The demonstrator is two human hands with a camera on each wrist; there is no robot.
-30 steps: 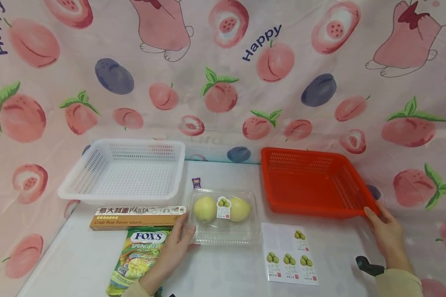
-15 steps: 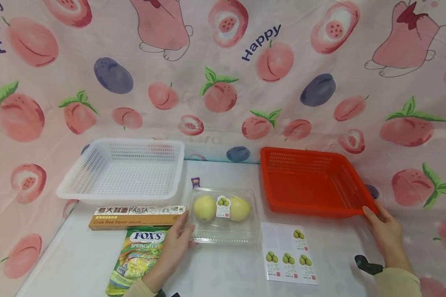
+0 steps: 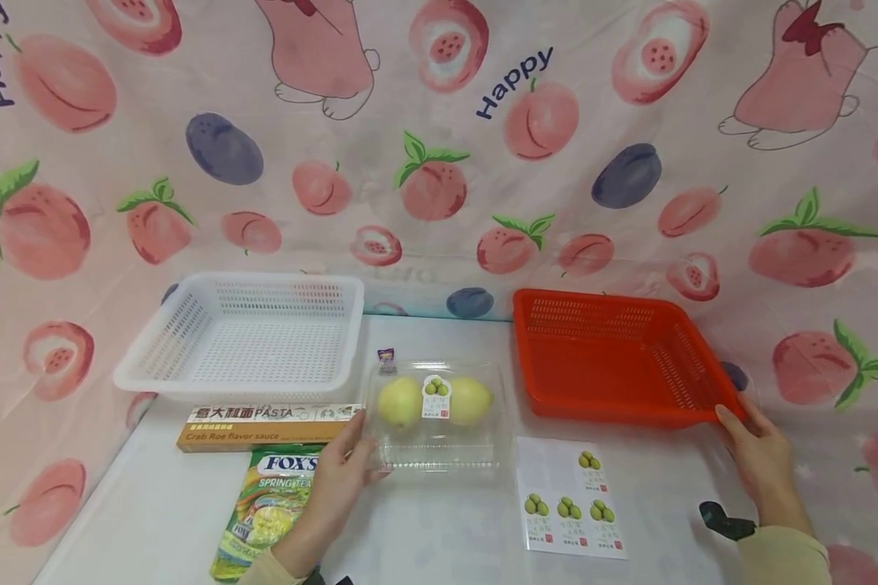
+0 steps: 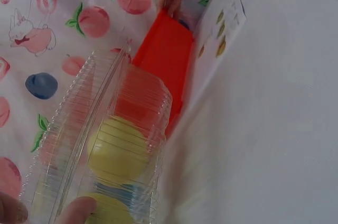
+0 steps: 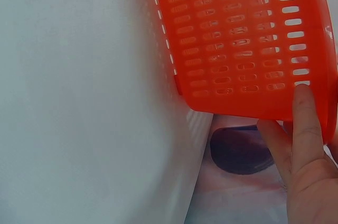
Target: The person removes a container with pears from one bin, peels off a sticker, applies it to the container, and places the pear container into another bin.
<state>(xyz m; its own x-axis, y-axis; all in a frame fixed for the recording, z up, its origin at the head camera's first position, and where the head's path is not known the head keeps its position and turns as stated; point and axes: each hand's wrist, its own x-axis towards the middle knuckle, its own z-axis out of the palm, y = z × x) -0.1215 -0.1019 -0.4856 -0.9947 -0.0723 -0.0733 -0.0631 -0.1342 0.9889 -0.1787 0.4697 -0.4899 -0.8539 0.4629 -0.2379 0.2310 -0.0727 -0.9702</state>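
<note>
My left hand (image 3: pixel 345 475) grips the left side of a clear plastic clamshell box (image 3: pixel 439 457). Two pale yellow round fruits (image 3: pixel 401 402) lie inside it, and a white fruit-print label is on its lid. In the left wrist view the box (image 4: pixel 142 94) appears raised off the table, with a thumb and a finger at its edge. At the right, my right hand (image 3: pixel 761 463) holds the near right corner of a red plastic basket (image 3: pixel 622 414), thumb on the rim. From the right wrist, fingers (image 5: pixel 306 129) show against the slotted wall of the basket (image 5: pixel 237 102).
A white basket (image 3: pixel 237 386) stands at the back left. Before it lie a pasta box (image 3: pixel 263 426) and a green candy bag (image 3: pixel 267 512), partly behind the left arm. A small purple packet (image 3: pixel 387 360) is behind the clamshell. A label sheet (image 3: pixel 571 500) lies below the red basket.
The clamshell box has risen and moved slightly away and left with my left hand, and its lid looks tilted differently. My right hand and the red basket have stayed in place.
</note>
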